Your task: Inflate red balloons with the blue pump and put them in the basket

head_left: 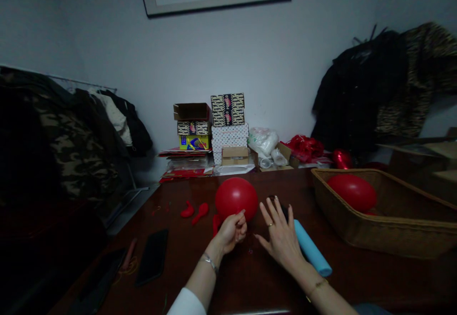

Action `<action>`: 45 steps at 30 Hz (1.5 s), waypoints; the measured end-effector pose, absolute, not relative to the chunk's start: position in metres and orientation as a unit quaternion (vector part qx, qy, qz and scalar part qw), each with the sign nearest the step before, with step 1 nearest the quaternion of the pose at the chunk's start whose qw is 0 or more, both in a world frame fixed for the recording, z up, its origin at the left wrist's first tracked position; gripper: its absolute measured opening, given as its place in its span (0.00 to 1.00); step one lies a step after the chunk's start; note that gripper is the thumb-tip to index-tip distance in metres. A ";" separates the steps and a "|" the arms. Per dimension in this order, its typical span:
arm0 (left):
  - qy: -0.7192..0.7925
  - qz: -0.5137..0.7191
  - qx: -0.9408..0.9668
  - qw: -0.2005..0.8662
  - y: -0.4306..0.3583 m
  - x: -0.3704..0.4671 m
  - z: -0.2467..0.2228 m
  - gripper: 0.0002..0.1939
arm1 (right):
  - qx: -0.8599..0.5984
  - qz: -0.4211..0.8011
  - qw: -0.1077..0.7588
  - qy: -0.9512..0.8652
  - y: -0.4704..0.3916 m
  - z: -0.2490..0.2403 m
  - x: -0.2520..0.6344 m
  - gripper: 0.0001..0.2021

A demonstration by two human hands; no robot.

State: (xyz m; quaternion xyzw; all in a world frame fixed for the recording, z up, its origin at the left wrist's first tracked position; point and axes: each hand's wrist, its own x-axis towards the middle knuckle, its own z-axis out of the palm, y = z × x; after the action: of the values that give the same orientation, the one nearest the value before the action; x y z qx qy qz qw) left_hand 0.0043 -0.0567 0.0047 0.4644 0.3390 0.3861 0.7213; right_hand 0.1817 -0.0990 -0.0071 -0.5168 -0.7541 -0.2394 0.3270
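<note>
An inflated red balloon [235, 193] sits at the middle of the dark table, its neck hidden behind my left hand [232, 233]. The fingers of that hand are closed in a pinch at the balloon's lower side. To the right, my right hand [281, 241] is spread with its palm down and nothing in it. A light blue cylinder [312, 251], seemingly a balloon pump, lies beside and partly under the right hand. Two limp red balloons [200, 212] lie left of the inflated one. A bit of red material [216, 223] shows beside my left hand.
On the right stands a wicker basket [385, 236] holding another inflated red balloon [353, 192]. A black phone [152, 256] and a reddish stick [129, 253] with string lie on the left. Stacked boxes [228, 136] and plastic bags [263, 141] line the back wall.
</note>
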 end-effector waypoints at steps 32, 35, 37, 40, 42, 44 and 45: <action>0.242 0.271 0.919 -0.151 -0.101 -0.038 0.064 0.16 | -0.466 0.235 0.331 -0.786 -0.111 0.037 0.165 0.54; 0.273 0.316 0.895 -0.155 -0.104 -0.040 0.061 0.14 | -0.467 0.180 0.405 -0.765 -0.110 0.031 0.166 0.45; 0.309 0.337 0.874 -0.168 -0.104 -0.041 0.061 0.14 | -0.486 0.098 0.466 -0.733 -0.110 0.026 0.162 0.34; 0.375 0.363 0.835 -0.176 -0.104 -0.038 0.061 0.15 | -0.496 -0.034 0.529 -0.688 -0.111 0.020 0.151 0.20; 0.427 0.362 0.812 -0.161 -0.104 -0.034 0.062 0.15 | -0.480 -0.099 0.522 -0.698 -0.115 0.019 0.141 0.21; 0.473 0.346 0.797 -0.145 -0.106 -0.029 0.063 0.16 | -0.465 -0.135 0.477 -0.733 -0.120 0.022 0.132 0.26; 0.490 0.334 0.793 -0.140 -0.107 -0.027 0.063 0.17 | -0.466 -0.144 0.448 -0.749 -0.122 0.023 0.127 0.29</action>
State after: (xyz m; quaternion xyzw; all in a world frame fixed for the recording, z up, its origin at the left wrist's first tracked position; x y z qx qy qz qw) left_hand -0.0269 -0.1070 0.0633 0.7928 0.4897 0.3344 -0.1405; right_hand 0.1273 -0.1222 0.0235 -0.4657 -0.7494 -0.1443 0.4479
